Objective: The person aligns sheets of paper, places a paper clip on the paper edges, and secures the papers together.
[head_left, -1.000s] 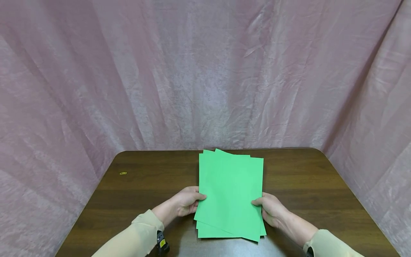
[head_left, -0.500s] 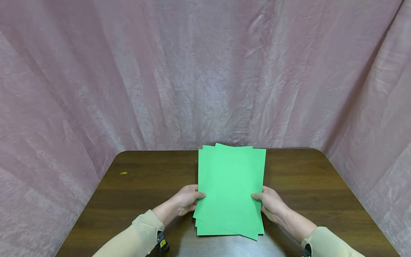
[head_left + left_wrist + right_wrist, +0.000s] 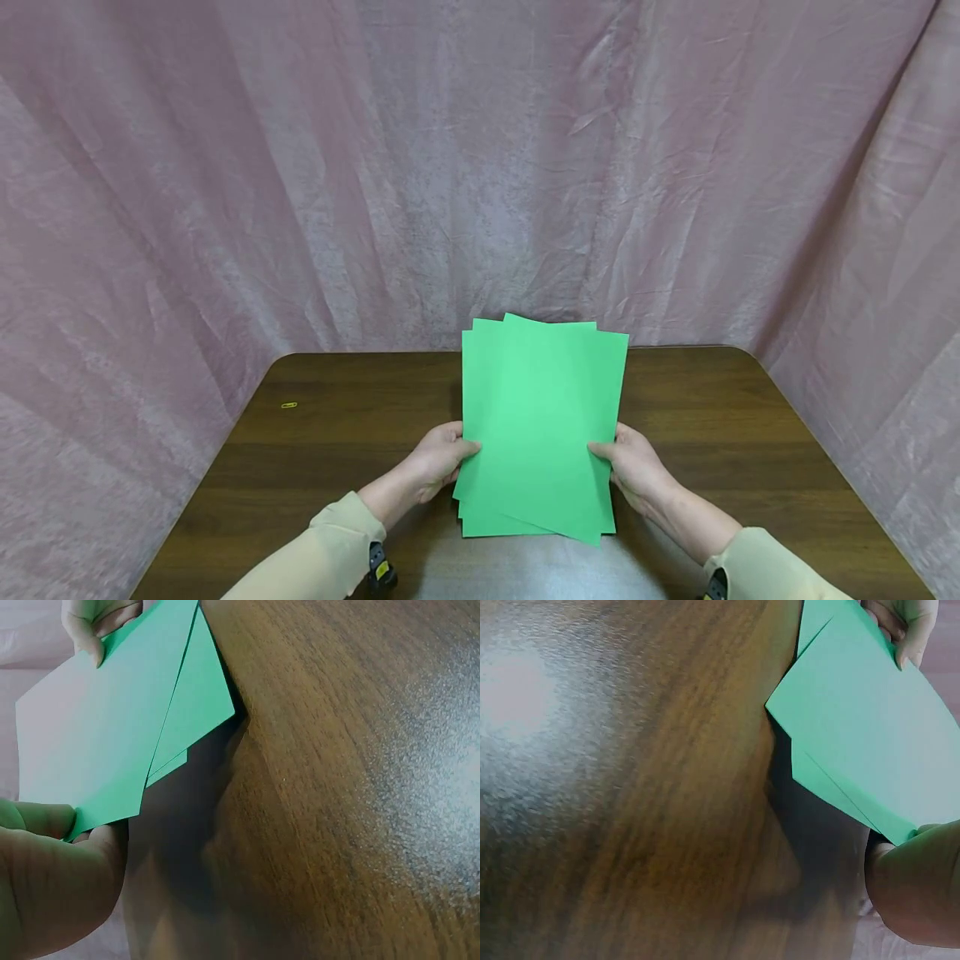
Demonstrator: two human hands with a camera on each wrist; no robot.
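Note:
Several green sheets of paper (image 3: 540, 425) lie fanned over one another in an uneven stack, their corners sticking out at top and bottom. My left hand (image 3: 437, 460) pinches the stack's left edge, thumb on top and fingers underneath. At the right edge my right hand (image 3: 636, 468) pinches it the same way. In the left wrist view the green sheets (image 3: 112, 727) tilt up off the wood, their lower corners overhanging a dark shadow. The right wrist view has the sheets (image 3: 877, 720) between both hands, the top one offset from those beneath.
A small yellow paper clip (image 3: 288, 405) lies at the far left of the brown wooden table (image 3: 352, 433). Pink curtains (image 3: 480, 167) hang behind the table and along its sides. Light glares off the table's near part.
Both hands have raised the green sheets a little, and their far edge has tilted up past the table's back edge. The paper clip has stayed put.

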